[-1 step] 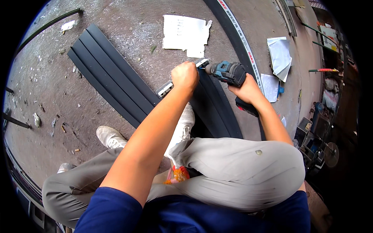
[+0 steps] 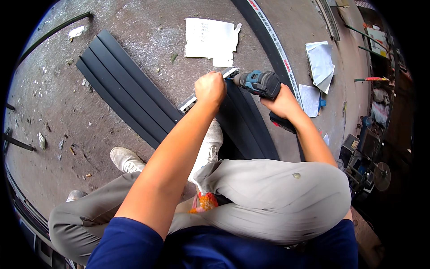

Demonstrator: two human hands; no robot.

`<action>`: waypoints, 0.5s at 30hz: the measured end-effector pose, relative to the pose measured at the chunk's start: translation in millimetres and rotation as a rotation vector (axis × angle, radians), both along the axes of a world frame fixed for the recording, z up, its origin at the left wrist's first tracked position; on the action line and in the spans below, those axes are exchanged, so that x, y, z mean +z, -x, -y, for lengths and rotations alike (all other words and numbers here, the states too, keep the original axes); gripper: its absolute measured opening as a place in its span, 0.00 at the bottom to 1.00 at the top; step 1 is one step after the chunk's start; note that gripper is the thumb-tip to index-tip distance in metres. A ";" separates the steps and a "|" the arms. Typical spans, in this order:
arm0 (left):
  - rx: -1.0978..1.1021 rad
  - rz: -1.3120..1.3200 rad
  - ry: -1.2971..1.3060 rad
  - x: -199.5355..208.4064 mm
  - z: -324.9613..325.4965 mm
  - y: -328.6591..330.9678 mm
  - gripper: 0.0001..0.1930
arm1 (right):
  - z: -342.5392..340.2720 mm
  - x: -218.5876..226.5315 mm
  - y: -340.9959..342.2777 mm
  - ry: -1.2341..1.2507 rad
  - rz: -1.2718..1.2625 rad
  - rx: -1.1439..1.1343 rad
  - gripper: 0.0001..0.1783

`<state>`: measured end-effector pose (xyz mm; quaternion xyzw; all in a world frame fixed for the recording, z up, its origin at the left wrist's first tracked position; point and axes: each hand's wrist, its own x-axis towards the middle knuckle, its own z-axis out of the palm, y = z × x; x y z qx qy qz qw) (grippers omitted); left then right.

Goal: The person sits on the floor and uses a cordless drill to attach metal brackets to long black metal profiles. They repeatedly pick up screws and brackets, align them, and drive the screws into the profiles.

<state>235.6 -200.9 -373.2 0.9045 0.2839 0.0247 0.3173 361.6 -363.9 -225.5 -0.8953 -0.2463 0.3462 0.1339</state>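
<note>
Rough, scuffed floor spreads beneath everything, dusty and flecked with debris. On it lies a long, matte-black panel with straight raised ridges; a second dark, grooved panel slants to its right. A torn-edged white sheet lies flat beyond. The blue-and-black drill has its handle wrapped by the right hand, its round chuck just beside the narrow pale strip. The left hand, closed into a fist, grips that strip mid-length.

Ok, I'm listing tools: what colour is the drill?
The drill is mainly blue and black, best seen in the head view.
</note>
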 end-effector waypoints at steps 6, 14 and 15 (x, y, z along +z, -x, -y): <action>-0.019 -0.003 0.040 4.3 -5.6 0.3 0.08 | -1.0 -0.5 -1.0 0.016 0.029 0.012 0.20; -0.027 0.032 0.036 0.0 -5.2 1.2 0.08 | -20.0 16.2 8.6 0.098 0.104 0.064 0.16; -0.026 0.050 0.035 -0.6 -5.2 1.2 0.08 | -24.7 20.7 10.4 0.121 0.131 0.072 0.16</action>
